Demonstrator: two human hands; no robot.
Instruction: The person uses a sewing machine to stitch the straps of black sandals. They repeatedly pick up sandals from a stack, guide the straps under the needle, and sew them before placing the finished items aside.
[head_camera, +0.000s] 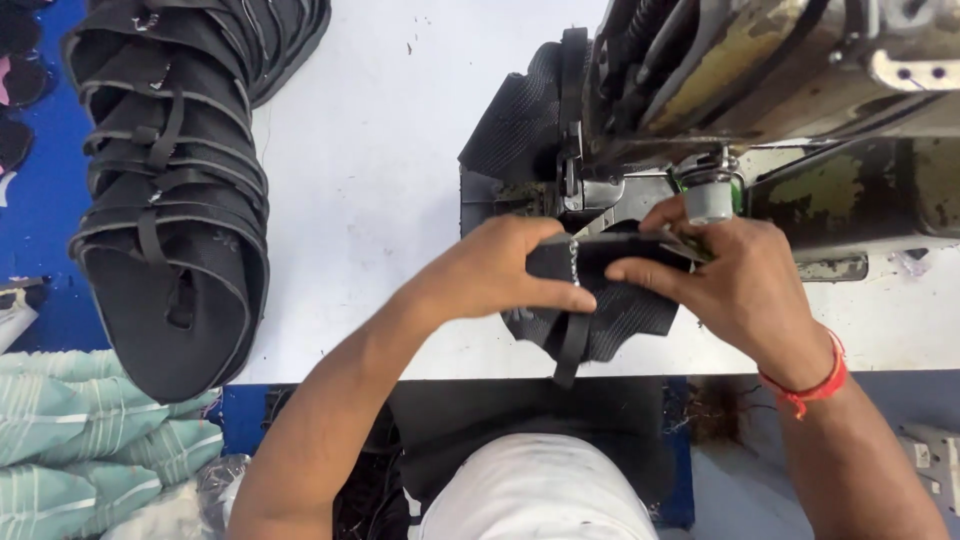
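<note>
White worktable with a sewing machine and cut shoe parts

The white worktable (380, 180) carries a worn sewing machine (760, 90) at its far right corner, a long overlapping stack of black strapped shoe uppers (175, 190) along its left edge, and one black ribbed upper piece (610, 310) overhanging the near edge beside the machine.

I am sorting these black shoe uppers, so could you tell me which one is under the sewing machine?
The black upper pinched between both hands at the machine's foot; the others lie overlapped in a stack on the table's left.
</note>
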